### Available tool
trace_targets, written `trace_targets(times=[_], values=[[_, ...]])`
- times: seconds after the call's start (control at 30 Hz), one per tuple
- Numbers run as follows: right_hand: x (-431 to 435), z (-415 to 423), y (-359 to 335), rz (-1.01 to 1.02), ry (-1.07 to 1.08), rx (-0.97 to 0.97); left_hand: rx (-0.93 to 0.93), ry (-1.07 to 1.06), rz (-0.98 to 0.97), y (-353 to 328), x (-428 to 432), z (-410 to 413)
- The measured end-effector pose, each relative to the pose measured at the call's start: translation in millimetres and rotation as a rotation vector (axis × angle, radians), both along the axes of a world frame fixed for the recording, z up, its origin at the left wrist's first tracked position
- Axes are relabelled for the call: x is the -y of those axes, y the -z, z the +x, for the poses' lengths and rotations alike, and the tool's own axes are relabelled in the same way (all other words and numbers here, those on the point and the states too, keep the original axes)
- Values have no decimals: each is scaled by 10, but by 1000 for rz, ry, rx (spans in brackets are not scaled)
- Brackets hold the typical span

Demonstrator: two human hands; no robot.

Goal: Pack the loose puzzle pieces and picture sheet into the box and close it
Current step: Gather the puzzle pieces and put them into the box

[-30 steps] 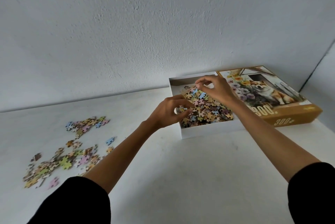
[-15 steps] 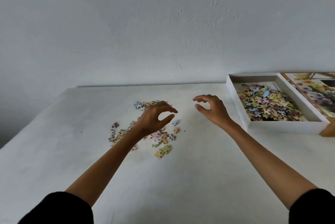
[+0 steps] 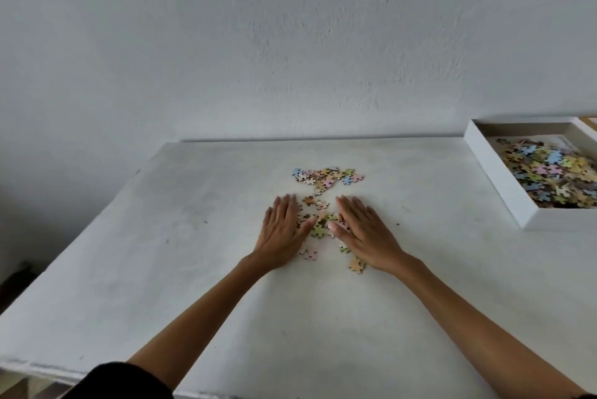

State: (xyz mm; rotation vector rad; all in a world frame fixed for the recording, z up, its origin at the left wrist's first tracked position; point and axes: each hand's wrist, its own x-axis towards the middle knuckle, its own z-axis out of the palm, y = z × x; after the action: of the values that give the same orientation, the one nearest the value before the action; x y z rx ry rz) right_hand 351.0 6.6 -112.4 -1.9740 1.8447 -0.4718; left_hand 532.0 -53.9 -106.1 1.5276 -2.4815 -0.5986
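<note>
Left hand (image 3: 281, 231): palm down, flat on the white table (image 3: 181, 237), fingers straight and close together, thumb angled inward. It grips nothing; its inner edge and thumb touch the near scatter of loose puzzle pieces (image 3: 318, 228). Right hand (image 3: 366, 234): the same posture mirrored, flat and extended, thumb pointing toward the left thumb. A few pieces lie partly under its inner edge and one tan piece sits just beside its wrist. It also holds nothing. The two hands bracket the near scatter, thumbs near each other but apart, with pieces between them. A second cluster of pieces (image 3: 328, 176) lies farther back on the table, beyond the fingertips and touched by neither hand. The white box tray (image 3: 494, 174) sits at the right edge of the view, well apart from both hands, open on top, with a heap of coloured pieces (image 3: 554, 172) inside. Whether the picture sheet lies under that heap I cannot tell. A black sleeve (image 3: 124, 381) shows at the left forearm.
</note>
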Motion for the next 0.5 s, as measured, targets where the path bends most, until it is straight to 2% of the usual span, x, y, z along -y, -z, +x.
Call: trace_targets(times=[0.07,0.17,0.23,0.37,0.5], values=[[-65,-2,-29,39,-20,17,-50,97,51,-47,10,3],[-149,-65,-4,31,-42,-184,64,256,-9,-17,52,161],[-126,-40,50,-8,-7,-254,115,304,-87,22,94,206],[56,40,78,-36,74,-245,104,270,-136,46,218,94],[283,-23,-23,-73,135,-57,-96,241,-109,1,470,-22]])
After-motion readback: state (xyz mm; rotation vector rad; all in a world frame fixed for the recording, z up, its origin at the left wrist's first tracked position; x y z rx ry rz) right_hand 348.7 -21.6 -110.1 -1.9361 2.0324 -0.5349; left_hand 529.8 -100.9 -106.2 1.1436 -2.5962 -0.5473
